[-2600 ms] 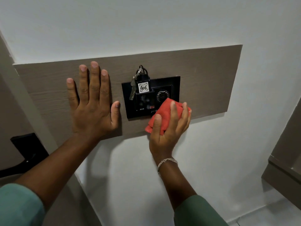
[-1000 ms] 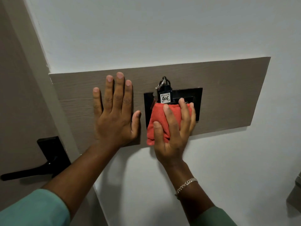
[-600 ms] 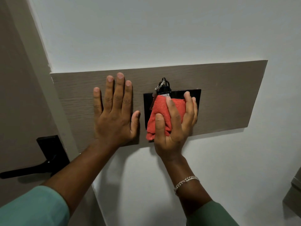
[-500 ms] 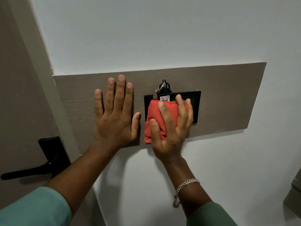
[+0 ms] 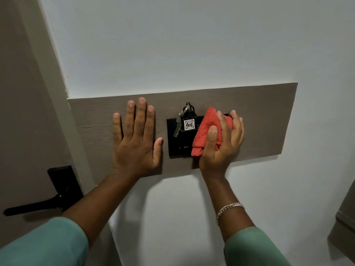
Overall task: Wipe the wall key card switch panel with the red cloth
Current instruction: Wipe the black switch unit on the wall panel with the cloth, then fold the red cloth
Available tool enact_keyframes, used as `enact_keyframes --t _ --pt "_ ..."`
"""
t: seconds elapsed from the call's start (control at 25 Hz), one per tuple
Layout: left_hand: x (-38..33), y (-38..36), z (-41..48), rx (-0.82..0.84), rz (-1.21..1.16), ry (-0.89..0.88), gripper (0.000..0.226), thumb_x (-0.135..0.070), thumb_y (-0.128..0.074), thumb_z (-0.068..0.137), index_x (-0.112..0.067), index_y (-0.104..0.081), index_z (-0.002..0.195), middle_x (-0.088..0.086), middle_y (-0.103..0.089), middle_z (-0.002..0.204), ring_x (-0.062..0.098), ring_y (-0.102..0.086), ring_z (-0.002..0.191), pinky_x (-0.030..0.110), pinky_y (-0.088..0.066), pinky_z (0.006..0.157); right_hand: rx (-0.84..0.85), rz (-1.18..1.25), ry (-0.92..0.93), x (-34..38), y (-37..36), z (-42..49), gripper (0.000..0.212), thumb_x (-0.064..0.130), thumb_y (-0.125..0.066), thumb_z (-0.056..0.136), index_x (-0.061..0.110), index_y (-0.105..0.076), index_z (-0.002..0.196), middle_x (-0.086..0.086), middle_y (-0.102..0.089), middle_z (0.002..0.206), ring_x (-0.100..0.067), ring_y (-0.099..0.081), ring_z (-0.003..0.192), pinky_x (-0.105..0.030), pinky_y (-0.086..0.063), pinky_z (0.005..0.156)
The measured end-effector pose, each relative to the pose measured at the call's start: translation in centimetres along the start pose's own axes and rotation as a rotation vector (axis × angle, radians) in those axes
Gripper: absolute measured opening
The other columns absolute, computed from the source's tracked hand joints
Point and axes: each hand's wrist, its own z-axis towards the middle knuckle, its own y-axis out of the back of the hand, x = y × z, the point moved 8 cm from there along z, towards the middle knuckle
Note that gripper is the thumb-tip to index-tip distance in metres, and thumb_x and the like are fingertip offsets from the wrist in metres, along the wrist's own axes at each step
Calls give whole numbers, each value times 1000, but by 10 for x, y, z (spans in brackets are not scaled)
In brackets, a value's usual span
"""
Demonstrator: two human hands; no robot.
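Note:
The black key card switch panel [image 5: 173, 142] is set in a grey wood-grain board [image 5: 265, 120] on the white wall. A black key fob with a "406" tag [image 5: 189, 124] and a metal key hang in its slot. My right hand [image 5: 221, 144] presses a folded red cloth [image 5: 206, 129] against the right half of the panel, hiding that part. My left hand [image 5: 137, 139] lies flat on the board just left of the panel, fingers spread, holding nothing.
A door with a black lever handle [image 5: 38, 205] and its frame stand at the left. A grey cabinet edge [image 5: 343, 227] shows at the lower right. White wall surrounds the board.
My right hand has slid the red cloth from the middle of the panel to its right side, uncovering the 406 tag and key. My left hand has stayed flat on the board.

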Motion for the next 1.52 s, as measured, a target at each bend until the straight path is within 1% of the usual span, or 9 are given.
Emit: enact_keyframes --t 0.24,0.52,0.68,0.84,0.92,1.04,1.12,1.4,1.52 --pt "-26 15 -17 158 -278 123 77 -33 -45 90 -1 -19 155 21 -13 164 33 -7 153 55 -6 123 188 -33 -166 -4 9 -33 46 35 -42 102 22 -48 146 -13 -32 162 -34 -21 153 -47 -25 123" --pt "-86 26 -68 291 -1345 1034 28 -30 -55 97 -9 -59 115 9 -67 105 27 -66 101 42 -55 88 462 14 -306 9 16 -55 55 47 -39 100 47 -18 151 -1 -10 169 -25 -8 158 -45 -23 123" --pt "-98 18 -67 604 -1583 1168 35 -38 -66 89 -7 -72 105 17 -76 99 28 -74 89 40 -61 77 671 74 -282 14 29 -64 53 46 -29 100 41 -22 153 5 -6 170 -21 -6 159 -53 -22 127" --pt "-132 16 -70 825 -1790 1171 28 -27 -68 88 -6 -73 106 22 -76 101 32 -75 87 39 -61 68 647 225 -469 -2 63 -49 62 30 -46 91 31 -35 152 3 -31 163 -15 -35 149 -44 -39 120" --pt "-165 13 -71 858 -1921 1226 27 -23 -64 91 -3 -70 108 22 -75 99 34 -74 86 40 -62 65 540 349 -767 -33 93 -36 78 28 -62 76 29 -33 149 4 -47 146 -11 -59 122 -30 -56 92" --pt "-229 6 -69 899 -1985 1230 31 -26 -62 92 -2 -66 112 22 -75 101 36 -73 88 42 -64 66 567 478 -1131 -87 148 -18 53 27 -73 75 17 -55 124 -10 -66 106 -19 -69 78 -30 -55 54" --pt "-280 -3 -68 920 -1918 1204 33 -30 -64 92 -4 -67 111 20 -76 99 33 -74 83 37 -64 64 581 374 -1176 -132 192 4 34 16 -70 86 8 -65 119 -14 -72 107 -23 -72 85 -33 -61 64" --pt "-536 -60 -113 1260 -1709 1220 30 -13 -70 87 3 -66 112 25 -73 104 33 -72 78 36 -62 56 590 -233 -1100 -331 346 85 59 -3 -73 84 11 -46 134 -21 -69 108 -28 -67 88 -47 -57 86" --pt "-652 -81 -145 1472 -1647 1299 27 -8 -72 80 1 -66 105 23 -72 101 31 -71 76 37 -61 54 661 -479 -1093 -423 417 103 31 -8 -71 82 6 -58 107 -23 -64 99 -24 -61 81 -42 -55 78"
